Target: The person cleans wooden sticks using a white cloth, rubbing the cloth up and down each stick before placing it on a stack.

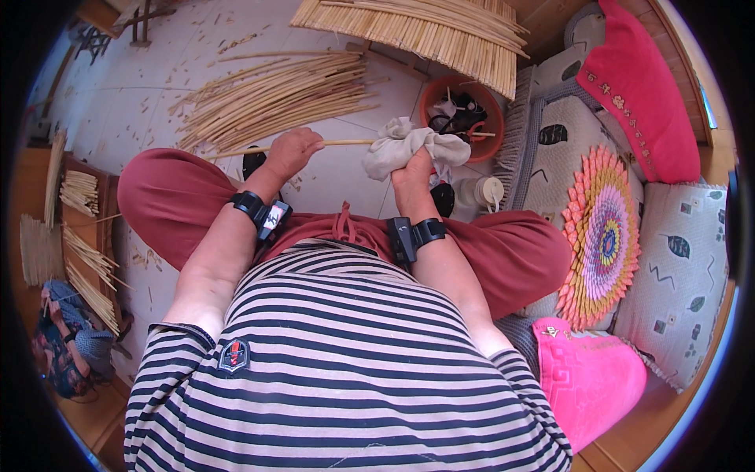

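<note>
My left hand [296,152] is closed around a thin peeled wooden or reed stick [348,142] lying roughly crosswise before me. A crumpled whitish cloth [386,154] is wrapped around the stick farther right, gripped by my right hand [414,176] from below. What looks like the stick's right end shows past the cloth, over an orange plastic basin [427,112]. Beyond my left hand, a large loose pile of similar sticks [277,100] lies on the tiled floor. Folds of the cloth hide part of my right fingers.
A slatted mat of sticks [413,35] rests on a stand ahead. The basin holds scissors and dark items. A lidded clear jar [488,193] stands near my right knee, beside a cushioned sofa [548,171]. Stick bundles [79,192] lie left, near another person [65,354] with blue knitting. Shavings litter the floor.
</note>
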Demonstrator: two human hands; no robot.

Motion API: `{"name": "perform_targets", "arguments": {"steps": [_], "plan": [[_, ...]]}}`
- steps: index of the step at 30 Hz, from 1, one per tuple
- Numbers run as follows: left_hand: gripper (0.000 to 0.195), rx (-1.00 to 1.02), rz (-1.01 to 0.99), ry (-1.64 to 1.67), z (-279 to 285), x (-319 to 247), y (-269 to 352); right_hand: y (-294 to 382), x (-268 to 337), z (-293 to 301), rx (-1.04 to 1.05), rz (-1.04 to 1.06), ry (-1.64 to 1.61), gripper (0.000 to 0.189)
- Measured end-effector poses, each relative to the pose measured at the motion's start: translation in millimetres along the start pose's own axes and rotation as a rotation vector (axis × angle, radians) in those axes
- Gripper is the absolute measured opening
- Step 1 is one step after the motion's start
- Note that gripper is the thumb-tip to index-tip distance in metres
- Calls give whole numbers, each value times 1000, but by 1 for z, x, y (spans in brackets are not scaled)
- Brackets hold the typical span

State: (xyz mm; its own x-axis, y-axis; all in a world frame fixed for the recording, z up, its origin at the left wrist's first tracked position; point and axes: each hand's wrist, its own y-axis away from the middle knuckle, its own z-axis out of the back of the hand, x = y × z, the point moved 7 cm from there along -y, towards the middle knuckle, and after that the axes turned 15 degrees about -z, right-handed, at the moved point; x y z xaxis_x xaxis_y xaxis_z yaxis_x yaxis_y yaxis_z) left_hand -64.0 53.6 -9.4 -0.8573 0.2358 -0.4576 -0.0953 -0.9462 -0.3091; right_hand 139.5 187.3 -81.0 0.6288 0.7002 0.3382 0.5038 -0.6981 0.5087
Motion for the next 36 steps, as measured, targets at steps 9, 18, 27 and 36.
{"name": "perform_targets", "arguments": {"steps": [9,18,27,36], "plan": [[20,19,147,154,-9,24,15,1,25,-1,79,19,-52,20],[22,-205,387,126,12,46,17,-3,30,15,-11,67,-188,22],[21,116,137,173,-30,-18,-3,15,-21,-10,32,-109,121,26],[23,40,210,197,-18,12,10,1,3,-1,12,5,33,27]]}}
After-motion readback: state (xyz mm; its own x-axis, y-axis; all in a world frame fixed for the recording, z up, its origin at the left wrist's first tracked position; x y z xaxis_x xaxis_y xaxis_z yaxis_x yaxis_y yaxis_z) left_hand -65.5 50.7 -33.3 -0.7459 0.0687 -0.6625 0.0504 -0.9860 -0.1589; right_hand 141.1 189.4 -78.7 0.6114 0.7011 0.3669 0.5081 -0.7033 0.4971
